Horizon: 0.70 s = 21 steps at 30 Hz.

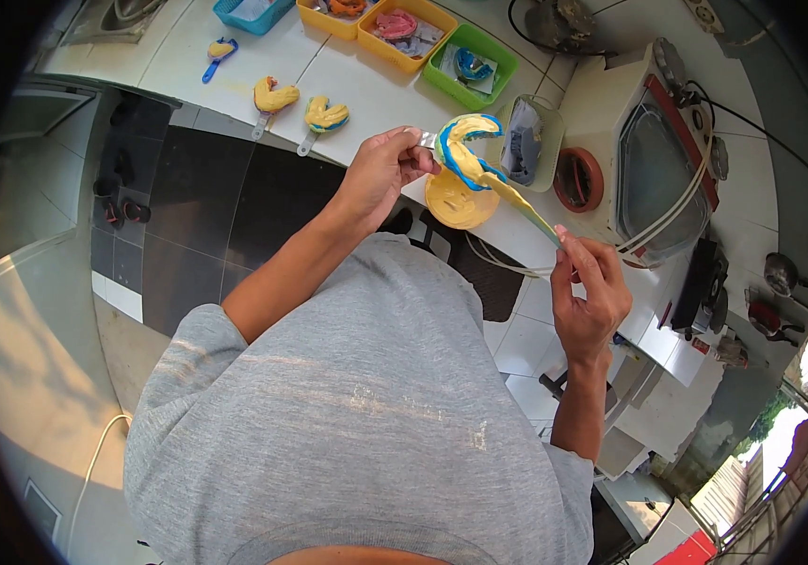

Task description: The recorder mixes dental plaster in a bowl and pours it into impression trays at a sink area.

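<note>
My left hand [390, 169] grips the metal handle of a dental impression tray [468, 155], held up with blue impression material and yellow paste in its arch. In my right hand [592, 292] is a thin spatula [526, 209], its blade coated in yellow paste and its tip touching the paste on the tray. Below the tray is a yellow mixing bowl [461, 202] smeared with the same paste. To the left on the white counter lie two metal-handled impression trays [272, 97] [327, 115] filled with yellow paste, and a smaller blue-handled one [220, 56].
Along the counter's back stand yellow baskets [415, 61], a green basket [476, 89] and a blue basket [258, 26] holding impressions. A pale clear container [531, 141] with grey contents sits right of my hands, beside a boxy machine [654, 155] with hoses. Dark floor tiles [202, 193] show at left.
</note>
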### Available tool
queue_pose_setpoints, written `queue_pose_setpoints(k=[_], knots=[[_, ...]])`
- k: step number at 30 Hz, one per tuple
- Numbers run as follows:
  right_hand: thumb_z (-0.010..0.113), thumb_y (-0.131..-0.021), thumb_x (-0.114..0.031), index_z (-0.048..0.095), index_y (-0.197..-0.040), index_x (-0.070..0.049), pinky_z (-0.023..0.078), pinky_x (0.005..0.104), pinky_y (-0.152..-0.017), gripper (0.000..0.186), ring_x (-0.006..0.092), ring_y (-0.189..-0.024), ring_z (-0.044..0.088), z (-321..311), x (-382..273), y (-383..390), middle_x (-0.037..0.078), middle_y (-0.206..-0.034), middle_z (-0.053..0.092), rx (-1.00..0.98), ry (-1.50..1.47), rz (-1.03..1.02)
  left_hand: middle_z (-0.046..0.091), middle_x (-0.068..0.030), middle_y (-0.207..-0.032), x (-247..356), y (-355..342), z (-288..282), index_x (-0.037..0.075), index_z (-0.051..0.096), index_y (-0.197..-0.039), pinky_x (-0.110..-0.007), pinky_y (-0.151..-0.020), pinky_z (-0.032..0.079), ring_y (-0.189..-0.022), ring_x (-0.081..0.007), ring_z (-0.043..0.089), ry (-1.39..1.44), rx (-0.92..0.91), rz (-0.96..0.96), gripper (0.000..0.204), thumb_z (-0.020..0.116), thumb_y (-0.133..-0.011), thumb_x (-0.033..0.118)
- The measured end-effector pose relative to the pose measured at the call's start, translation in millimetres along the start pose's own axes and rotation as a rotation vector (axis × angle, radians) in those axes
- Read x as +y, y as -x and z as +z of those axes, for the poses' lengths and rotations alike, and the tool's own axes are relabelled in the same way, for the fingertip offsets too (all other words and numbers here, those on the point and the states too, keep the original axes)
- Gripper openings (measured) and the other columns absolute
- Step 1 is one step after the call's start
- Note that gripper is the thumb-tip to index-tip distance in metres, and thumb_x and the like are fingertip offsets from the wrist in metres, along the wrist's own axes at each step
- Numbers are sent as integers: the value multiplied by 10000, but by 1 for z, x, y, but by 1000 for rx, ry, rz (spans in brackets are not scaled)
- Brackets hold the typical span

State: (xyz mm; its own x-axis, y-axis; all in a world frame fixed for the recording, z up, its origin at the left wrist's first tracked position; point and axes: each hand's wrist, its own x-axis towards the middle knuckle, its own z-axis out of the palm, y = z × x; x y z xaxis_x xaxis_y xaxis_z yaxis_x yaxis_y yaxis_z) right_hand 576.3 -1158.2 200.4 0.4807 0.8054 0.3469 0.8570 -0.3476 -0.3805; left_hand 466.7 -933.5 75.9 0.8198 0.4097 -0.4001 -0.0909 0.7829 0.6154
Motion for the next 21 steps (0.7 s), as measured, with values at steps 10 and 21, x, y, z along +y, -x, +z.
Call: queue_pose_setpoints(k=[10, 21], knots=[[684, -710, 101, 698, -1090, -93, 486, 258, -513, 427, 136, -602, 597, 2, -1, -1, 63, -813, 618, 3, 16, -11, 596, -36, -707, -1, 3, 0, 67, 553, -840, -294, -843, 466, -766, -156, 606, -11, -6, 12, 200, 456, -974, 180], [676, -833, -123, 671, -1058, -45, 448, 261, -581, 238, 128, -597, 506, 14, 24, 11, 65, -732, 592, -183, -313, 573, 609, -7, -768, -15, -5, -17, 117, 545, -834, -277, -787, 430, -855, -136, 613, -87, 222, 68, 221, 436, -984, 237]])
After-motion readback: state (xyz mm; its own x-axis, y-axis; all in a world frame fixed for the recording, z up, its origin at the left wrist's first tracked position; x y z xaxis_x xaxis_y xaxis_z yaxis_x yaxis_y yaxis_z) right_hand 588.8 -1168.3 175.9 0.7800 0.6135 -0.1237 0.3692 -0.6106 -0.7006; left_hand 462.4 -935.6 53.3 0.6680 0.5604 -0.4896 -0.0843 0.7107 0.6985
